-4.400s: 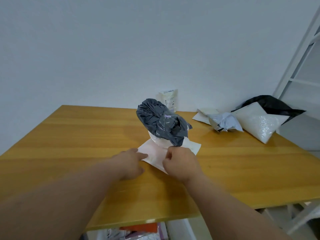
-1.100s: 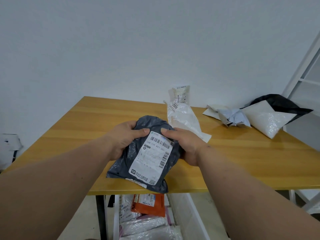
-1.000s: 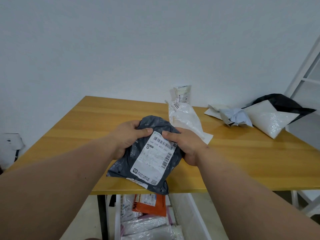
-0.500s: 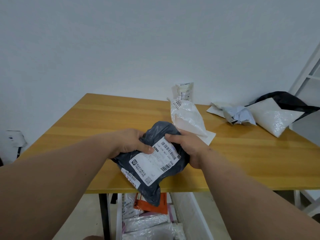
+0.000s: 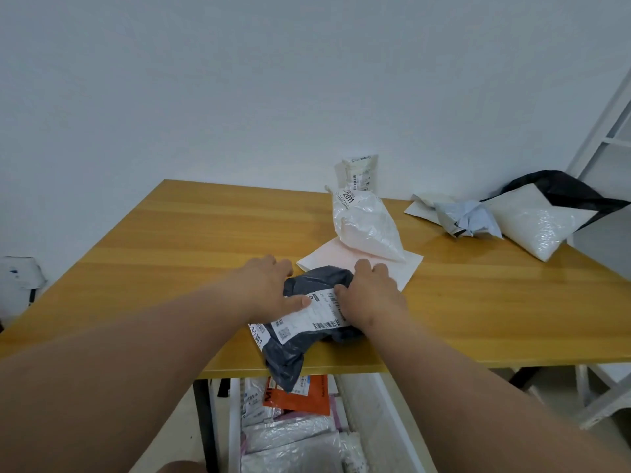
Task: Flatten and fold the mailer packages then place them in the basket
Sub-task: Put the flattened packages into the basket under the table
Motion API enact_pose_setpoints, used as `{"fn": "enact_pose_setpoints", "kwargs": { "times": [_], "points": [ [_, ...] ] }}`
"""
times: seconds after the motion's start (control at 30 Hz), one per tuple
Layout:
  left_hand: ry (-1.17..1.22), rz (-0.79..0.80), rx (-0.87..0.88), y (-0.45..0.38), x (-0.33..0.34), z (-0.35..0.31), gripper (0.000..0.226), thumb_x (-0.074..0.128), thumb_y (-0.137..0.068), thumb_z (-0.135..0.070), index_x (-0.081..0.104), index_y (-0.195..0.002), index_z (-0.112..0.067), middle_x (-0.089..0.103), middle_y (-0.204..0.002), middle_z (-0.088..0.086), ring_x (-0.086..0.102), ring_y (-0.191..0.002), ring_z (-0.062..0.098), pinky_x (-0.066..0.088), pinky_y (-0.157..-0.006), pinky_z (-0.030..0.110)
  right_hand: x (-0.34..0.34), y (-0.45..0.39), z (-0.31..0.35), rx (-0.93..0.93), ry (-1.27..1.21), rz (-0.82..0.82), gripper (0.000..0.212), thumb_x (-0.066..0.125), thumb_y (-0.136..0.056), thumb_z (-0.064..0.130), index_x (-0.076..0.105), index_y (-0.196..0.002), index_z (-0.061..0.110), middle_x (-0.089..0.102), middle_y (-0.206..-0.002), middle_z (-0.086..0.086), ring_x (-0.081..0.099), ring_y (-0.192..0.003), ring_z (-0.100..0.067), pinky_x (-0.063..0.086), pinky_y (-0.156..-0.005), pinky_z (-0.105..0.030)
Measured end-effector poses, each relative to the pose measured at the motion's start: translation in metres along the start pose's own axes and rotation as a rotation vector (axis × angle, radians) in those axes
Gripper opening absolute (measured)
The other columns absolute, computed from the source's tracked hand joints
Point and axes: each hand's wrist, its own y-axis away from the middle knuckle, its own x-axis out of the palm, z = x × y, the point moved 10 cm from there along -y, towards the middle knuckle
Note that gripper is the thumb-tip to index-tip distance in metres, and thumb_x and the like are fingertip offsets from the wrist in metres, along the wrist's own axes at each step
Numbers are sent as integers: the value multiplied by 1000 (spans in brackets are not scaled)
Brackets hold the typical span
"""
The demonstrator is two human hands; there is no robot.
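Two bare forearms, no sleeves reaching the wrists. Left hand point(image 5: 269, 290) and right hand point(image 5: 367, 297) ungloved, no rings on the fingers point(image 5: 362, 268), no watch or band behind them. Short, unpainted nails.

Plain room: wooden table point(image 5: 211, 240), mailers point(image 5: 368, 227)
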Motion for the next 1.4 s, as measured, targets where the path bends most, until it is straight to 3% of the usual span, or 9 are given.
{"fn": "enact_pose_setpoints", "kwargs": {
  "times": [0.1, 0.2, 0.33, 0.47, 0.87, 1.07, 1.23, 1.3, 1.4],
  "points": [
    [-9, -37, -3, 4, -1, -4, 63, 50, -89, -66, 41, -135, -24, 46, -127, 2, 48, -112, 21, 47, -91, 39, -17, 13, 34, -309, 166, -183, 36, 50, -94, 26, 43, -129, 22, 41, -127, -4, 42, -115, -26, 37, -94, -39],
    [-2, -30, -4, 8, 0, -11, 47, 48, -95, -56, 44, -125, -21, 49, -121, 4, 52, -100, 22, 48, -85, 37, -8, 20, 53, -465, 164, -112, 32, 45, -96, 23, 47, -127, 20, 44, -128, -3, 43, -115, -25, 36, -93, -37],
    [96, 100, 19, 8, 18, -18, 53, 35, -101, -52, 43, -136, -13, 51, -135, 10, 53, -115, 26, 45, -96, 38, 24, 24, 53, -516, 75, 99, 45, 29, -105, 32, 37, -146, 15, 38, -151, -6, 32, -139, -23, 27, -115, -36],
    [86, 281, 57, 15, 47, -20, 81, 27, -99, -60, 1, -156, -8, 5, -164, 9, 12, -150, 24, 15, -121, 37, 49, 25, 39, -517, 120, 208, 57, 18, -106, 38, 11, -156, 13, 6, -165, -5, 0, -151, -18, 6, -123, -37],
    [-64, 287, 121, 21, 56, -17, 104, 41, -89, -71, -15, -154, -13, -14, -164, 2, -6, -151, 17, 1, -122, 34, 61, 32, 28, -453, 99, 228, 60, 16, -104, 41, 2, -157, 17, -5, -165, -4, -7, -151, -16, 2, -123, -39],
    [-143, 313, 134, 17, 59, -10, 104, 40, -88, -73, -16, -154, -16, -14, -164, 1, -7, -151, 17, 3, -123, 37, 60, 34, 29, -421, 96, 249, 63, 20, -102, 46, 11, -157, 16, 4, -165, -6, 1, -151, -18, 7, -123, -38],
    [-266, 355, 146, 14, 50, -9, 103, 48, -88, -69, -10, -156, -18, -7, -164, -1, -2, -151, 20, 9, -122, 41, 27, 33, 38, -342, 137, 118, 47, 27, -98, 44, 55, -125, 17, 53, -131, -7, 46, -123, -27, 39, -100, -42],
    [-236, 383, 108, 13, 41, -7, 89, 59, -86, -61, 17, -154, -23, 21, -160, -2, 26, -144, 24, 27, -116, 42, 18, 35, 41, -333, 146, 43, 41, 28, -99, 42, 53, -118, 17, 51, -120, -7, 47, -111, -27, 40, -93, -42],
    [136, 360, 8, 8, 34, -7, 9, 48, -98, -33, 47, -101, -25, 47, -98, -3, 45, -83, 13, 38, -75, 27, 22, 39, 43, -372, 113, -54, 37, 34, -98, 39, 47, -124, 17, 43, -128, -6, 41, -114, -27, 38, -96, -40]
  ]
}}
